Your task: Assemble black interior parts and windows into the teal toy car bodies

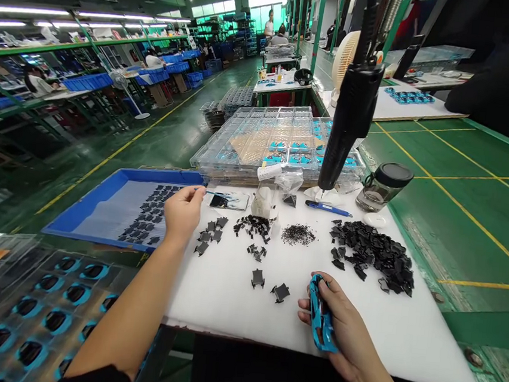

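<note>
Fingers, left hand point(183, 211): pinched together on a thin blue-handled tool point(216, 194), out past the small black clips point(209, 236).
Fingers, right hand point(344, 326): wrapped around a blue plastic part point(319, 318), held on edge at the near side of the white mat point(403, 331).
Blue tray point(100, 200): just left of the left hand, black pieces inside.
Black pile point(377, 251): on the mat, beyond the right hand.
Hanging screwdriver point(350, 110): upright above the mat's far edge.

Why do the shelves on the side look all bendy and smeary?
In the head view, the wide lens curves the edges, so the green shelves bow and smear; the white mat is bright under ceiling lights, the right hand and blue part stay sharp.
</note>
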Demonstrator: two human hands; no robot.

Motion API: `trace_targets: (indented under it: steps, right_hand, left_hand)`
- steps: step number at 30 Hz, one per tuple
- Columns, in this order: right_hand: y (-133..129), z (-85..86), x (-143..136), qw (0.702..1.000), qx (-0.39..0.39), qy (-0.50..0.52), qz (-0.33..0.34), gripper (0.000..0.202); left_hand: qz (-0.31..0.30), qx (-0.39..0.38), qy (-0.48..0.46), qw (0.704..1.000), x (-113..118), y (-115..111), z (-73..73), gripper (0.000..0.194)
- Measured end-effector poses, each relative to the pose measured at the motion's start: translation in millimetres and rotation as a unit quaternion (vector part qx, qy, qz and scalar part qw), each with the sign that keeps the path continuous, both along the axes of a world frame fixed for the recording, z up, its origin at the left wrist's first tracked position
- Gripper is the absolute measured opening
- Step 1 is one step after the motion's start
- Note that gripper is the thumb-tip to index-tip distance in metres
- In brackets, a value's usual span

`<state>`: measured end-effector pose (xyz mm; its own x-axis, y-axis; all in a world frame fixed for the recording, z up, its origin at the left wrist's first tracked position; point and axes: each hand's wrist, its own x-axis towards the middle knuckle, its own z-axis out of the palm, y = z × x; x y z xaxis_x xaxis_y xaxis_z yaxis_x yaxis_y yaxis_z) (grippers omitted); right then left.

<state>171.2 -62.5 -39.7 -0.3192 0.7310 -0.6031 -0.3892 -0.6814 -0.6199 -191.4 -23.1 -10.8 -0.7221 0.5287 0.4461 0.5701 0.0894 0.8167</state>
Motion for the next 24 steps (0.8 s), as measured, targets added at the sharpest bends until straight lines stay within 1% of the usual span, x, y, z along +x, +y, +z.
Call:
trace_targets:
  steps: [2, 5, 7, 9, 12, 15, 18, 20, 22, 23, 24]
  right_hand:
    - [0, 0.8, 1, 1.0, 0.009, -0.006, 0.019, 0.045]
    - [0, 0.8, 2, 0.999, 0.025, 0.008, 0.036, 0.04]
    - [-1, 0.1, 3, 0.998, 0.029, 0.024, 0.047, 0.038]
    - [-2, -0.7, 3, 0.997, 0.039, 0.036, 0.062, 0.037]
    - [-4, -1.4, 2, 0.995, 0.057, 0.033, 0.078, 0.039]
    - [-3, -1.6, -2, 0.994, 0.063, 0.042, 0.081, 0.043]
    - [0, -2.9, -7, 0.992, 0.067, 0.081, 0.064, 0.039]
    - [1, -4.2, -10, 0.992, 0.056, 0.109, 0.039, 0.035]
    - [1, -4.6, -13, 0.991, 0.022, 0.134, 0.019, 0.032]
    - [0, -4.5, -13, 0.989, -0.005, 0.145, 0.019, 0.032]
    - [0, -4.2, -13, 0.987, -0.032, 0.156, 0.023, 0.032]
  left_hand:
    - [0.004, 0.006, 0.002, 1.0, 0, 0, -0.2, 0.033]
    - [-0.015, -0.001, -0.002, 1.0, 1, 1, -1.4, 0.032]
    - [-0.014, 0.0, -0.004, 1.0, 2, -3, 0.1, 0.03]
    - [0.003, 0.024, -0.012, 1.0, 2, -15, 4.6, 0.029]
    - [0.024, 0.091, -0.049, 0.994, 1, -43, 15.8, 0.031]
    - [0.014, 0.159, -0.101, 0.982, 6, -69, 29.0, 0.033]
    - [-0.011, 0.221, -0.161, 0.962, 22, -87, 41.8, 0.033]
    - [-0.018, 0.239, -0.177, 0.955, 38, -95, 48.4, 0.03]
    - [-0.015, 0.24, -0.15, 0.959, 57, -102, 51.8, 0.026]
    - [-0.004, 0.245, -0.122, 0.962, 67, -107, 52.0, 0.023]
    - [-0.002, 0.234, -0.091, 0.968, 76, -113, 51.3, 0.02]
